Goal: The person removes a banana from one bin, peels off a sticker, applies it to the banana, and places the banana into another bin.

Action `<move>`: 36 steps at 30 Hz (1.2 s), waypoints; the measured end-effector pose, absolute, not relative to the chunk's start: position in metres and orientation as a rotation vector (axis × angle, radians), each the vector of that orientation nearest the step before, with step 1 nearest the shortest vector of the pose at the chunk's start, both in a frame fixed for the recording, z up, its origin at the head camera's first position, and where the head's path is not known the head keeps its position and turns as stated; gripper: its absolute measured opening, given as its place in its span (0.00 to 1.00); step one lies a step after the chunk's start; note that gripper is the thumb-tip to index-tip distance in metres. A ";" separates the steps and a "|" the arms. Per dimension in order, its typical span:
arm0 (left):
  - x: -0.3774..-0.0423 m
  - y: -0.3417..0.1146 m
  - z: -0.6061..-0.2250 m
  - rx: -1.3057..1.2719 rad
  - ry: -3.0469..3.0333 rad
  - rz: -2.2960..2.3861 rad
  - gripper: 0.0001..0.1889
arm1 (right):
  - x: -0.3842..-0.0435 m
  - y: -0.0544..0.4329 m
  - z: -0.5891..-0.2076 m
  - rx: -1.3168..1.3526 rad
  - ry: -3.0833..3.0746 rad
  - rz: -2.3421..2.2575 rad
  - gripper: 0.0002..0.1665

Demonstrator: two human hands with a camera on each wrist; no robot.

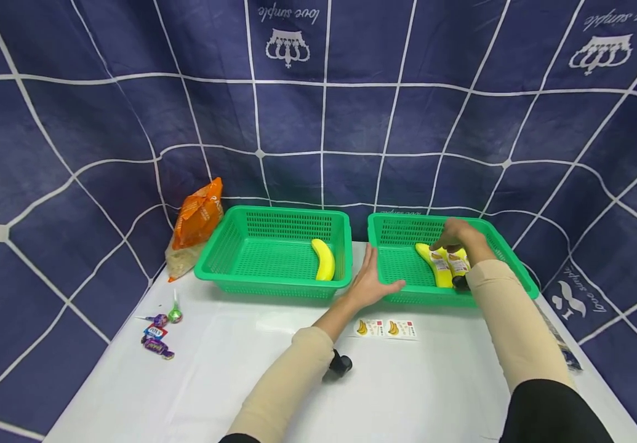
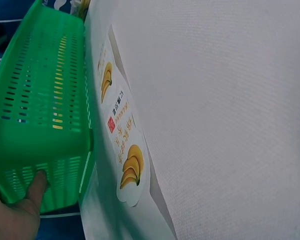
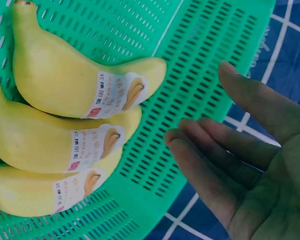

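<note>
Three yellow bananas (image 3: 65,75) lie side by side in the right green basket (image 1: 426,297), each wearing a white label (image 3: 121,95) with a banana picture. My right hand (image 1: 464,239) is over that basket, and in the right wrist view its fingers are loosely bent, apart from the bananas, with nothing between them. My left hand (image 1: 369,285) is at the basket's left end, thumb spread from the fingers. In the left wrist view the left thumb (image 2: 37,187) lies against the basket's slotted wall. In front of the basket, a strip of banana labels (image 1: 386,328) lies on the white table.
To the left stands another green basket (image 1: 274,285) with one banana (image 1: 325,259) inside. An orange bag (image 1: 199,215) leans beside it. Several wrapped sweets (image 1: 156,332) lie at the table's left. A dark blue curtain (image 1: 351,117) hangs behind. Packaging (image 1: 567,354) is partly hidden at right.
</note>
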State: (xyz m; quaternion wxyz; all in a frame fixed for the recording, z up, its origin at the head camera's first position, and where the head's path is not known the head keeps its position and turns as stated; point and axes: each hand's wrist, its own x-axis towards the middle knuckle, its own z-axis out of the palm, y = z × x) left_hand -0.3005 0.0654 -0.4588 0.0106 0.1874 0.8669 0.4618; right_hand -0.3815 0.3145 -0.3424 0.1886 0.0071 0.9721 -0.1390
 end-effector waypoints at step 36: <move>-0.258 0.011 -0.379 1.006 3.019 0.686 0.62 | -0.331 0.305 -0.339 -0.205 2.924 -0.292 0.32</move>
